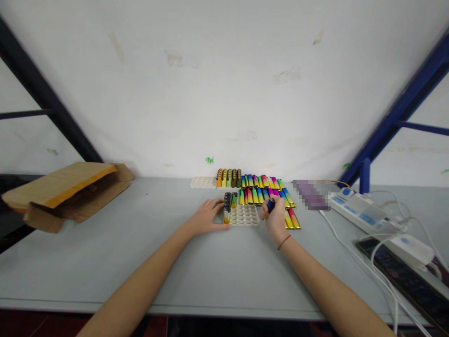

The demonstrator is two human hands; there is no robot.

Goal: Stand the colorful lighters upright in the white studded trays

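My left hand (206,217) grips the left end of a white tray with round pockets (245,216), its thumb along the front edge and its fingers behind. Several battery-like cylinders (227,214) stand upright in the tray's left pockets, most with dark tops; one is green (234,200). The pockets on the right are bare. To the right of the tray, my right hand (275,217) is closed around a dark blue battery-like cylinder (271,204), tilted with one end showing. Behind it lie rows of rainbow-coloured cylinders with gold ends (257,196), partly hidden by that hand.
At the wall stand a filled tray of yellow and dark cylinders (229,178) and a bare white tray (203,182). An open brown paper package (73,187) lies left. A blurred purple rectangle (312,194), power strip (372,220), white cables and a dark phone (403,276) occupy the right.
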